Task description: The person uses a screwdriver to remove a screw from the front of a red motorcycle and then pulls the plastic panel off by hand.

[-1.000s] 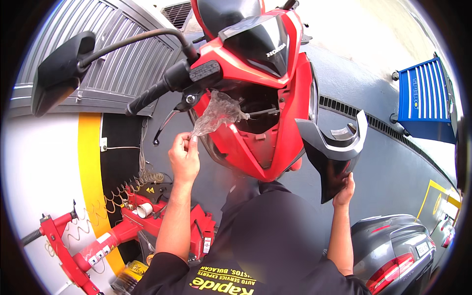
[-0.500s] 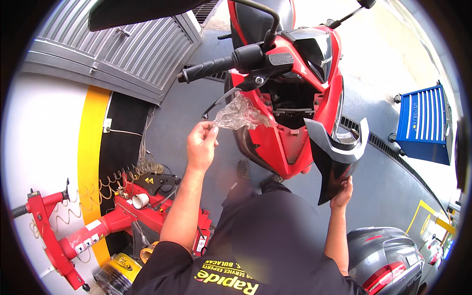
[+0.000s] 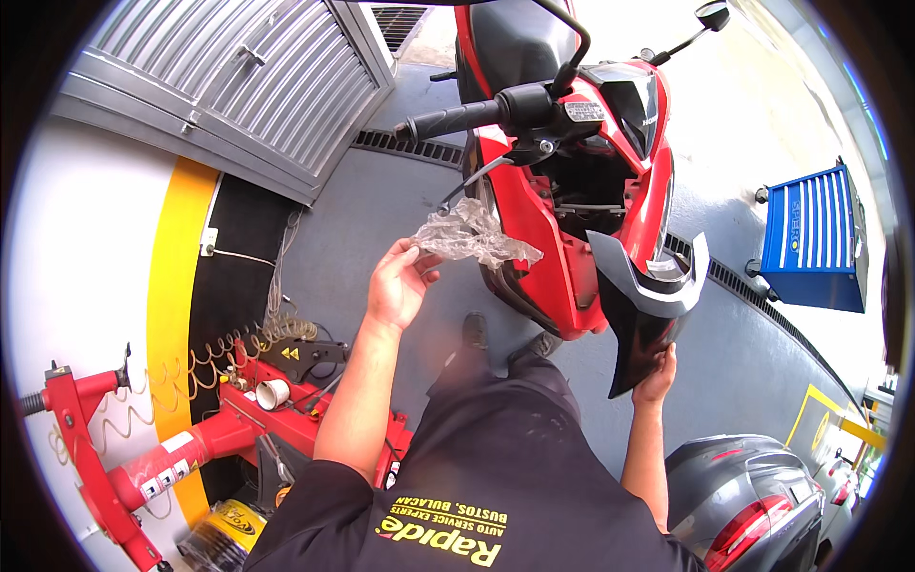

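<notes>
Between thumb and fingers my left hand (image 3: pixel 400 281) pinches a crumpled clear plastic bag (image 3: pixel 474 236), which hangs out to the right just below a brake lever. My right hand (image 3: pixel 656 374) grips the lower edge of a black and silver fairing panel (image 3: pixel 640 303), a curved piece with two upswept points. Some of that hand's fingers are hidden behind the panel. In front of me stands a red and black motor scooter (image 3: pixel 577 272), its front cover off so a dark cavity (image 3: pixel 583 189) shows. The panel is held just right of the scooter's front.
A red workshop machine (image 3: pixel 276 419) with a coiled air hose (image 3: pixel 229 357) stands at the lower left, near a grey metal door (image 3: pixel 248 86). To the right are a blue tool cabinet (image 3: pixel 815 234) and a floor drain (image 3: pixel 762 305). A grey car (image 3: pixel 743 496) is at lower right.
My left hand has shifted slightly right with the plastic bag, which now stretches out more sideways. The scooter appears farther right in view. The panel stays in my right hand, nearly unmoved.
</notes>
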A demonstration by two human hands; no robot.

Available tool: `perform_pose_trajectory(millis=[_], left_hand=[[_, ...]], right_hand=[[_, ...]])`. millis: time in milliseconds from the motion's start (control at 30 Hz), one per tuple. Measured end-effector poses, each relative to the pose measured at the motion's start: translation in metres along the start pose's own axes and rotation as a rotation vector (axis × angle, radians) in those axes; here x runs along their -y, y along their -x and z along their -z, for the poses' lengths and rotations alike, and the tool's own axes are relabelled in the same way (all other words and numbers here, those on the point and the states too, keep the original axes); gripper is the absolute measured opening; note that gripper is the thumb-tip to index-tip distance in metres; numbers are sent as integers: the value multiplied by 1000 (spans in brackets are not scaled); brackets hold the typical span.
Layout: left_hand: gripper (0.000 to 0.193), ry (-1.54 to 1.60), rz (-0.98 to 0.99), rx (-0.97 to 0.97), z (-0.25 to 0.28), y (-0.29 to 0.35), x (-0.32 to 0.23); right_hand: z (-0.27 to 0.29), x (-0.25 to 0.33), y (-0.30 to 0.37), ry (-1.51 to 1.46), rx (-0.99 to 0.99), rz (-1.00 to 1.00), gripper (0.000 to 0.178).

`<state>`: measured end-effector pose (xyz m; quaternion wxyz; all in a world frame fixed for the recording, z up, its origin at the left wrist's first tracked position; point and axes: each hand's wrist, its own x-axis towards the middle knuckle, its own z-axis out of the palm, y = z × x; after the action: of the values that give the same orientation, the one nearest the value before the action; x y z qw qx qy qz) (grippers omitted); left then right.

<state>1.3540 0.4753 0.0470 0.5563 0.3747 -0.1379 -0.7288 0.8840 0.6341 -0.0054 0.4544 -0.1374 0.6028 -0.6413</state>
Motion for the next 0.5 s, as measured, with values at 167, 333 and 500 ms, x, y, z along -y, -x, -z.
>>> perform_pose_trajectory(millis=[167,333,500], left_hand=[[12,-220,-18,-240,85,-30,-9],[65,-628,-144,-1466,259,4,-102],[61,-1277,-589,-1567,246,38,-121]], right_hand=[[-24,11,23,-8,-113,26,29],[-6,7,27,48,-74,41,25],[24,-3,31,36,-105,34,28]])
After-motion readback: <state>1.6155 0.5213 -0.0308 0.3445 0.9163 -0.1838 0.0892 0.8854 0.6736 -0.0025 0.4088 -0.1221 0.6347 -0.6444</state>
